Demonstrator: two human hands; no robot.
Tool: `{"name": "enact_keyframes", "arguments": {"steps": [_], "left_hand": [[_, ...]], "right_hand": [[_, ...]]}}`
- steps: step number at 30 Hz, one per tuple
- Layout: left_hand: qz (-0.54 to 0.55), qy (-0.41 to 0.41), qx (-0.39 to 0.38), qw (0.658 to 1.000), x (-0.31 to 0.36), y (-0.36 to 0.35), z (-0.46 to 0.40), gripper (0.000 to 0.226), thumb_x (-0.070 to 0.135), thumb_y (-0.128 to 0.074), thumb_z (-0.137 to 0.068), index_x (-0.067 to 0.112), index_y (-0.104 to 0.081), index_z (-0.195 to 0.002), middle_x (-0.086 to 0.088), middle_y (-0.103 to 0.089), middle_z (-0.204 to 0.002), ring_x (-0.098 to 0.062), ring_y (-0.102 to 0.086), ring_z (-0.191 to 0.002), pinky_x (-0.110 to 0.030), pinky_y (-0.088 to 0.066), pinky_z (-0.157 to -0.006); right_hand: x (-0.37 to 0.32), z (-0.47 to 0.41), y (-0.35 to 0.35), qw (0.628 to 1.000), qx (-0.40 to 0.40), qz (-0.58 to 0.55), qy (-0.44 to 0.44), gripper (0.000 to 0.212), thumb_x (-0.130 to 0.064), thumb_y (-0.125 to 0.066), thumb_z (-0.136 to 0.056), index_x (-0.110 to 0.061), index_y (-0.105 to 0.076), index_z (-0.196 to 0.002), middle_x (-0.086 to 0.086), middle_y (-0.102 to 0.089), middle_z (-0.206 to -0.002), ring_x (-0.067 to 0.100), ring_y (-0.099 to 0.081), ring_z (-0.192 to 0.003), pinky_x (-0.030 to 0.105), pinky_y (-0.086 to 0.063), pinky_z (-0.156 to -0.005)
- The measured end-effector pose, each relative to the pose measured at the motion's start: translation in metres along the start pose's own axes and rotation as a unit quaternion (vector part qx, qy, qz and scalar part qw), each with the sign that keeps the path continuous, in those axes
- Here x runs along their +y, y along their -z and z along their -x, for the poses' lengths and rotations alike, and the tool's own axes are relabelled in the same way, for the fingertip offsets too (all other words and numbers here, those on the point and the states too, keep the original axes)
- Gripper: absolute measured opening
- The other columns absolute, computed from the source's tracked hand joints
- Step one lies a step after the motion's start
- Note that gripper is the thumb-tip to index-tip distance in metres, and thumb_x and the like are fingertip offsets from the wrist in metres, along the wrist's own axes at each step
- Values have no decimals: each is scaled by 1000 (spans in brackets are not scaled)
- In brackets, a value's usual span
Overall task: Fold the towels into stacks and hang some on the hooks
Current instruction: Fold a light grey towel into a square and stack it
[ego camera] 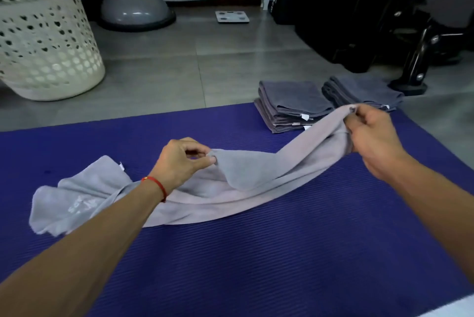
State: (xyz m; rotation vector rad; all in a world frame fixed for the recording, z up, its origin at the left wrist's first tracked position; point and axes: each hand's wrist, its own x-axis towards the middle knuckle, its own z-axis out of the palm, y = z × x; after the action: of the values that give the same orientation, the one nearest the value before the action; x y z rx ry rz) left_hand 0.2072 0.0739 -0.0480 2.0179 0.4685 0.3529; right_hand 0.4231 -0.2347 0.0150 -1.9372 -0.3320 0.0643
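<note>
Towel: a light grey towel (195,188) is stretched long across the blue mat (256,265), twisted and bunched, with its left end crumpled flat on the mat.
Left hand: a fold in the middle of the towel is pinched between the thumb and first finger of the left hand (179,162); the other fingers are curled in.
Right hand: the right end of the towel is held up off the mat by the right hand (372,137), with the fingers curled round the edge.
Could go wrong, twist: the towel may be folded crooked, because it is bunched and not laid flat yet.
Could go wrong, slip: the small pinch on the left may be lost if the cloth is pulled hard, and the towel would drop in a heap.
Could go wrong, stacks: the near stack (289,106) may be knocked over by the raised end, since it is held just beside it.
Stacks: two piles of darker folded towels are seen, the near stack at the mat's far edge and the far stack (364,93) on the floor beside it.
Surface: a ribbed blue mat is laid on a grey tiled floor (192,60).
Room: a white basket with holes (43,42), a grey dome (136,8), a small scale (232,16) and black gym gear (410,34) are seen behind.
Hooks: none are seen.
</note>
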Motion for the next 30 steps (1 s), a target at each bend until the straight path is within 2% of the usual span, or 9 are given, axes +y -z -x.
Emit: {"name": "enact_keyframes", "arguments": {"steps": [6,10,13,15,17,20,22,26,30], "left_hand": [[-58,-70,92,992,19,-25,-37,10,27,-60,-100,20,-62,-94,10,-65,-89,2,-61,-79,-21,-49,-73],[-51,-137,93,985,70,-35,-74,18,33,-51,-105,17,-52,-98,9,-56,-68,-2,-49,-59,-32,-43,-62],[-96,-200,55,973,118,-72,-113,14,30,-54,-103,17,-51,-99,12,-54,-68,7,-51,-60,-23,-36,-61],[-112,-212,-17,971,139,-114,-139,14,27,-59,-101,17,-52,-95,10,-50,-62,5,-47,-51,-21,-33,-53],[-111,-168,-105,974,139,-164,-164,10,22,-62,-100,15,-56,-94,7,-49,-61,1,-42,-45,-18,-34,-49],[-139,-87,-250,954,109,-232,-185,6,3,-56,-94,1,-62,-94,-4,-50,-68,-16,-46,-64,-29,-39,-61],[-187,-73,-296,934,92,-267,-190,18,-2,-48,-87,2,-66,-87,-2,-54,-73,-21,-49,-73,-35,-41,-67],[-332,-110,-190,917,100,-321,-203,24,12,-57,-89,26,-76,-92,-7,-74,-98,-31,-67,-97,-36,-52,-85],[-358,-168,-130,909,150,-376,-223,31,6,-58,-85,22,-72,-107,-22,-68,-115,-47,-62,-108,-45,-51,-92]], "right_hand": [[61,23,57,991,92,13,-93,23,-33,-52,-105,-21,-67,-92,12,-70,-95,37,-68,-92,56,-57,-86],[79,72,95,984,153,11,-90,15,-25,-52,-106,-27,-67,-102,6,-73,-93,9,-65,-73,29,-58,-68],[103,103,115,975,191,-7,-116,13,-21,-50,-107,-21,-62,-106,-16,-68,-76,-6,-60,-59,16,-48,-53],[133,116,123,962,211,-33,-171,16,-22,-48,-107,-18,-63,-112,-5,-69,-91,7,-67,-79,28,-51,-66],[167,127,129,945,213,-50,-243,19,-22,-48,-108,-14,-64,-114,13,-69,-97,26,-66,-83,35,-50,-70],[211,145,134,920,156,-81,-351,23,-15,-46,-109,-6,-67,-109,25,-68,-92,26,-60,-74,35,-52,-63],[220,153,138,915,112,-72,-380,27,-12,-43,-109,-5,-69,-105,15,-72,-85,26,-66,-74,34,-58,-61],[231,144,162,924,98,-23,-370,27,-14,-46,-108,-9,-71,-99,9,-71,-83,24,-69,-75,38,-63,-68],[247,114,200,923,166,-5,-347,23,-17,-53,-106,-9,-71,-94,12,-64,-77,22,-57,-68,34,-50,-61]]}}
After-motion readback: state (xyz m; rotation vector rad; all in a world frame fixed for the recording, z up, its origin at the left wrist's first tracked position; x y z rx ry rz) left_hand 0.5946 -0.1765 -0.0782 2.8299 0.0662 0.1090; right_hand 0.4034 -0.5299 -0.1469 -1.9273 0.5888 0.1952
